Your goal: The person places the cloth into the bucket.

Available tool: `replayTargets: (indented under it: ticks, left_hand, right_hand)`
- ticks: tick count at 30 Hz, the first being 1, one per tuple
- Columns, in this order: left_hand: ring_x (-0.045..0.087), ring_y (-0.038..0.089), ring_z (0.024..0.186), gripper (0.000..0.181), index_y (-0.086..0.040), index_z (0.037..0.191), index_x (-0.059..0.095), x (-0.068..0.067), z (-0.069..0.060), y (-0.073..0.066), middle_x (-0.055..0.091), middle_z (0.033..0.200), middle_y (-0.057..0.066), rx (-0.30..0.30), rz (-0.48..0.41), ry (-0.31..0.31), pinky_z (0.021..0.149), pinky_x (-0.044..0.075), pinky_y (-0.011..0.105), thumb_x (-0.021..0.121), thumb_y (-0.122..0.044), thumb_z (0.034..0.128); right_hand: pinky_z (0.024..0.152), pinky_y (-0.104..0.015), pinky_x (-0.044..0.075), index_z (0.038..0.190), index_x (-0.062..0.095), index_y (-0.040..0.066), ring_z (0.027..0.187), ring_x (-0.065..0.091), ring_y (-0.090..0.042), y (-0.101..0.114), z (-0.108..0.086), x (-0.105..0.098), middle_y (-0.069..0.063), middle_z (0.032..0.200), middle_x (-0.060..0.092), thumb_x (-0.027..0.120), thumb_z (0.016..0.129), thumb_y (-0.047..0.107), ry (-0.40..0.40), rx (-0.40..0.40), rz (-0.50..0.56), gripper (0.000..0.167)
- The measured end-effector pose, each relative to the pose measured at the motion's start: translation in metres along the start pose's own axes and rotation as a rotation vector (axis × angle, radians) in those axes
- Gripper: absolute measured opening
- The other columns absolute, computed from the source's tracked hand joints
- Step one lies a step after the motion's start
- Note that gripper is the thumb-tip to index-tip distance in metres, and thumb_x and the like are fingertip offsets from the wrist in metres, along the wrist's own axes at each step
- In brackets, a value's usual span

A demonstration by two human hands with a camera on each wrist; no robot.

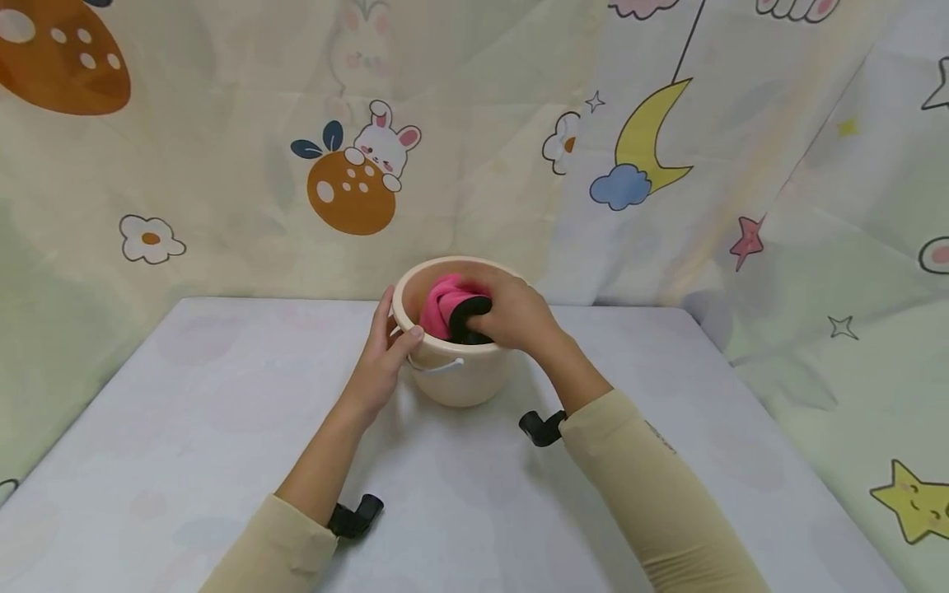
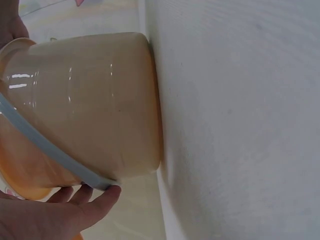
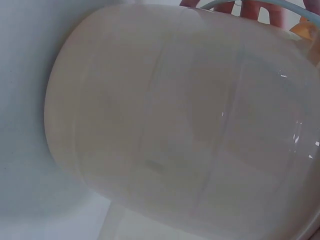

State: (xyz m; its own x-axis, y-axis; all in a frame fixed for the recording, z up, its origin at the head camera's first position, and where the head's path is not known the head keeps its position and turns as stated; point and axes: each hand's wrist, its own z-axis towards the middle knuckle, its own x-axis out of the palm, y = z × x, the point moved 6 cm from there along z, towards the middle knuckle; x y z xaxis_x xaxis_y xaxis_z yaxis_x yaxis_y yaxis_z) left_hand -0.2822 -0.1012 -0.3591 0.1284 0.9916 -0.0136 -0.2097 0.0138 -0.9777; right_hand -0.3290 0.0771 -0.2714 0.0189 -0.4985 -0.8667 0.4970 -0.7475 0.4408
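A cream plastic bucket (image 1: 463, 383) stands upright on the table, its pale grey handle (image 2: 50, 147) hanging down against the side. My left hand (image 1: 380, 366) holds the bucket's left side, thumb at the rim and fingers along the outer wall; in the left wrist view a fingertip touches the handle. My right hand (image 1: 515, 313) reaches over the bucket's right rim and grips a soft-looking pink and black thing (image 1: 442, 305) in the bucket's mouth. Its lower part is hidden by the rim, so its kind is unclear. The right wrist view shows mainly the bucket's wall (image 3: 165, 120).
The bucket is near the back edge of a white table (image 1: 222, 436). Behind it hangs a cloth backdrop (image 1: 474, 165) printed with rabbits, flowers, stars and a moon. A black wrist camera (image 1: 356, 517) sits on the left wrist, another camera (image 1: 543, 428) on the right.
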Motion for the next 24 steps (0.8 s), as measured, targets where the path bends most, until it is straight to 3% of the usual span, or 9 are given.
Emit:
replayTargets:
  ticks: [10, 18, 24]
  left_hand:
    - [0.026, 0.034, 0.154, 0.078, -0.034, 0.166, 0.006, -0.0027, 0.0016, 0.0024, 0.017, 0.169, 0.005, -0.014, 0.013, -0.002, 0.123, 0.026, 0.056, 0.052, -0.037, 0.103]
    - [0.026, 0.034, 0.154, 0.08, -0.031, 0.166, 0.005, -0.001, 0.0028, 0.0012, 0.017, 0.169, 0.006, -0.022, 0.006, 0.003, 0.123, 0.025, 0.056, 0.053, -0.038, 0.1023]
    - [0.026, 0.033, 0.154, 0.08, -0.034, 0.166, 0.006, -0.0013, 0.0027, 0.0022, 0.017, 0.169, 0.005, -0.029, 0.004, 0.0, 0.123, 0.025, 0.057, 0.054, -0.037, 0.102]
  right_hand:
    - [0.109, -0.046, 0.045, 0.136, 0.064, 0.018, 0.125, 0.056, -0.022, 0.0008, 0.0032, 0.0044, 0.0, 0.133, 0.065, 0.074, 0.085, 0.013, 0.049, 0.009, -0.005, 0.052]
    - [0.101, -0.052, 0.049, 0.13, 0.067, 0.021, 0.118, 0.059, -0.022, -0.0014, 0.0016, 0.0031, 0.002, 0.129, 0.066, 0.074, 0.084, 0.017, 0.06, 0.052, -0.035, 0.047]
    - [0.095, -0.044, 0.051, 0.121, 0.07, 0.021, 0.106, 0.063, -0.02, -0.0008, 0.0012, 0.0042, 0.001, 0.113, 0.07, 0.08, 0.086, 0.028, 0.089, 0.076, -0.024, 0.037]
